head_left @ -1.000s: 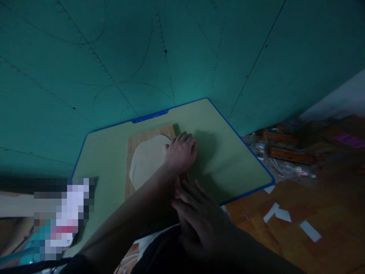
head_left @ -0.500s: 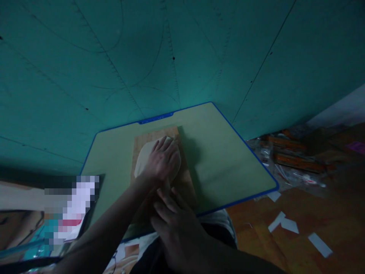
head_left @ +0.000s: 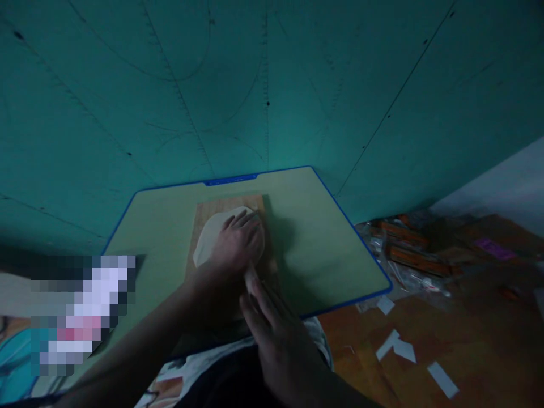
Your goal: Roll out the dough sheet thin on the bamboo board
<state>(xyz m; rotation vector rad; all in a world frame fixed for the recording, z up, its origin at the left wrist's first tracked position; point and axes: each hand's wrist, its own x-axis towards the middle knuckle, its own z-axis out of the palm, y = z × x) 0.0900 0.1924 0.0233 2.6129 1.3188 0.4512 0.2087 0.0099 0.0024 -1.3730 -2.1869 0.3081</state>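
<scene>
A flattened round of pale dough [head_left: 208, 241] lies on a wooden board [head_left: 199, 212]. My left hand [head_left: 240, 238] rests palm down on the dough's right part, fingers stretched out and slightly apart, covering some of it. Just nearer to me, my right hand [head_left: 276, 328] hangs over the board's near right part, its fingers extended forward toward my left wrist. A narrow pale shape [head_left: 250, 276] shows at the right fingertips; in this dim light I cannot tell what it is. My forearms hide the board's near end.
Under the board is a light tabletop [head_left: 327, 249] with a blue rim, standing against a green wall [head_left: 272, 73]. A blurred-out pink and white item [head_left: 97, 300] lies at the left edge. Plastic-wrapped goods [head_left: 416, 255] and white scraps [head_left: 442, 378] lie on the floor at right.
The whole view has shifted slightly. My left hand stays spread on the dough. My right hand sits a little farther right relative to the board, its fingers closer together.
</scene>
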